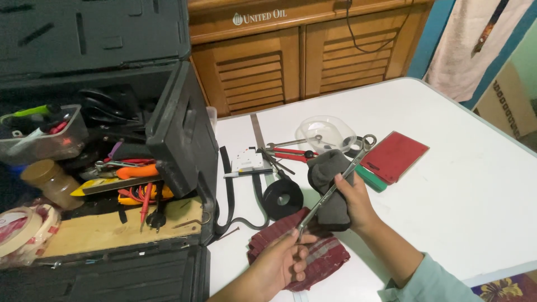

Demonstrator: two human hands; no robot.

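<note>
Centrally, over the white table (447,168), both hands worked on one wrench (334,187). Left hand (282,265) was closed around the wrench's lower end, fingers curled about the shaft. Right hand (353,204) was clamped on a dark grey cloth (330,184) wrapped round the shaft's middle; thumb lay on top of the cloth. Wrench ran diagonally, ring end up and to the right, clear of the table, held in the air.

Below the hands lay a dark red checked rag (324,257) on the table. Just left of the cloth sat a roll of black tape (283,197), flat. A black strap (229,196) curved past it. Beyond the hands: red-handled pliers (293,153), a clear plastic bowl (326,132), a white boxy part (248,160), a red flat pad (394,155) with a green piece (371,179) at its near edge.

At left stood an open black toolbox (179,134), lid up, holding mixed tools, an orange handle (137,171) among them. Masking tape (22,229) and a brown jar (53,183) sat at its far left. Wooden cabinet (291,56) stood behind the table.
</note>
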